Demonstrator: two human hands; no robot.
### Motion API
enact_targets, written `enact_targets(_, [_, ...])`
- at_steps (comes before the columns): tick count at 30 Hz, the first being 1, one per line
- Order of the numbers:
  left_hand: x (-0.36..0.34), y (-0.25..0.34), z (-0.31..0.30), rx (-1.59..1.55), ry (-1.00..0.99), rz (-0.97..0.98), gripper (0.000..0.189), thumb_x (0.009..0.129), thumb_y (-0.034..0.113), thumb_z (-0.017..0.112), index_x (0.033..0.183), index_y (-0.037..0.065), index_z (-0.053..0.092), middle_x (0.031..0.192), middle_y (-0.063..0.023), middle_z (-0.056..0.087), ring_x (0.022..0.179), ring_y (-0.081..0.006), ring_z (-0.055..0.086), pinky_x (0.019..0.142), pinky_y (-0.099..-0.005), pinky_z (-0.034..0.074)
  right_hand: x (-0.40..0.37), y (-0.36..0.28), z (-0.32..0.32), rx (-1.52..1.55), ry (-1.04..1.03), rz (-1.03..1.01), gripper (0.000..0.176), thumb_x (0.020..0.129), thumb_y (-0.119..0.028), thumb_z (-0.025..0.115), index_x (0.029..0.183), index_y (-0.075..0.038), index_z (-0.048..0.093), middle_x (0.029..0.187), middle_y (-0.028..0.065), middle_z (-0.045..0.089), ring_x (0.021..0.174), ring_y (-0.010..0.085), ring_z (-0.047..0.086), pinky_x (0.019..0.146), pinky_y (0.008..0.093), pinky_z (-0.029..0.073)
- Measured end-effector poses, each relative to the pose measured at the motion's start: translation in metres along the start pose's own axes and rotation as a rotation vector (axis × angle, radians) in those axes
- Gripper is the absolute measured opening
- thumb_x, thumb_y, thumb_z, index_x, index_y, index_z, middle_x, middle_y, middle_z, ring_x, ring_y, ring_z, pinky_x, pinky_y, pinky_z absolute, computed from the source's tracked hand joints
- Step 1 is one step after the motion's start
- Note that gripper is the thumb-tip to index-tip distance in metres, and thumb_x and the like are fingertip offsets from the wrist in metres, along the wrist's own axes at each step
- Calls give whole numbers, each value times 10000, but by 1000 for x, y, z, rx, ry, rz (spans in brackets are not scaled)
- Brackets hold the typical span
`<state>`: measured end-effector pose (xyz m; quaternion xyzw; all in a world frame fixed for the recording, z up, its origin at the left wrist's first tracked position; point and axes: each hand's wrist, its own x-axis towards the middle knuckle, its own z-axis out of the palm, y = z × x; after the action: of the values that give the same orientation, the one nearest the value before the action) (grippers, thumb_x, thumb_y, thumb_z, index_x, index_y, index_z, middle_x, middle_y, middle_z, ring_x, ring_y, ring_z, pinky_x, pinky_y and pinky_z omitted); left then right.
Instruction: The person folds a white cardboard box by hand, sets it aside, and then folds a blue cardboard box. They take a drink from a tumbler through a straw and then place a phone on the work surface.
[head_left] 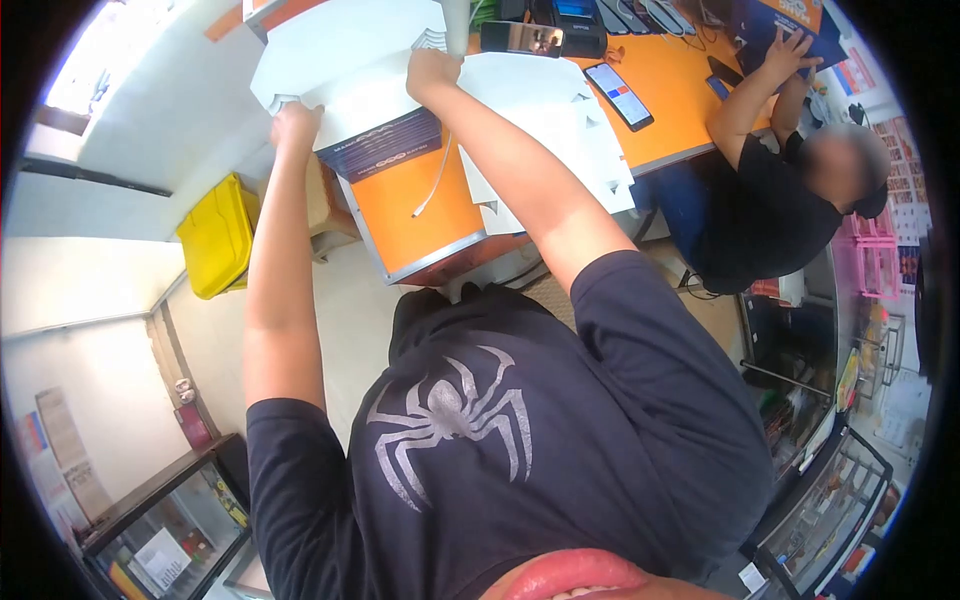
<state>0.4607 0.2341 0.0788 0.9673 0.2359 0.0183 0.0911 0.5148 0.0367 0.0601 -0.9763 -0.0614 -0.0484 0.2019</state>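
A stack of white die-cut cardboard sheets (345, 60) stands at the far end of the orange table, with dark blue printed layers (385, 148) at its near side. My left hand (297, 125) is closed on the stack's left edge. At the right edge, my right hand (433, 75) has its fingers curled around the notched corner; the fingertips are partly hidden. More white die-cut sheets (540, 130) lie flat beneath and beside my right forearm. A white cable (432, 190) hangs across the orange surface between my arms.
A phone (618, 97) and another phone (522, 40) lie on the orange table (670, 75), near a black device (578, 22). At right, a co-worker (775, 210) handles a dark blue and orange box (790, 25). A yellow bin (218, 235) stands at left.
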Motion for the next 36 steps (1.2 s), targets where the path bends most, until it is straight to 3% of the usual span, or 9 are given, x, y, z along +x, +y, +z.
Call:
enact_targets(10, [9, 1, 20, 21, 23, -18, 214, 784, 120, 522, 923, 38, 663, 1008, -174, 633, 966, -319, 605, 796, -379, 494, -3, 3, 9, 96, 39, 52, 173, 750, -59, 522, 837, -23, 667, 889, 172, 655, 873, 329, 632, 747, 393, 497])
enact_targets(16, [-4, -4, 15, 14, 126, 47, 216, 771, 140, 533, 906, 34, 663, 984, -179, 637, 931, -318, 616, 769, -383, 502, -2, 3, 8, 75, 58, 20, 174, 762, -61, 515, 844, -28, 665, 900, 169, 652, 873, 319, 632, 737, 395, 497])
enact_targets(26, [-3, 1, 12, -69, 44, -9, 292, 824, 217, 494, 952, 6, 649, 1040, -202, 616, 990, -331, 592, 815, -394, 487, 3, 6, 16, 63, 85, 11, 181, 766, -54, 508, 848, -34, 667, 887, 162, 657, 863, 314, 636, 720, 395, 502])
enact_targets(36, [0, -4, 26, -73, 164, 25, 249, 834, 223, 517, 894, 25, 656, 950, -184, 642, 904, -335, 618, 767, -393, 498, -1, -1, 11, -28, 52, 39, 169, 771, -49, 517, 815, -54, 680, 890, 140, 664, 850, 286, 646, 729, 385, 491])
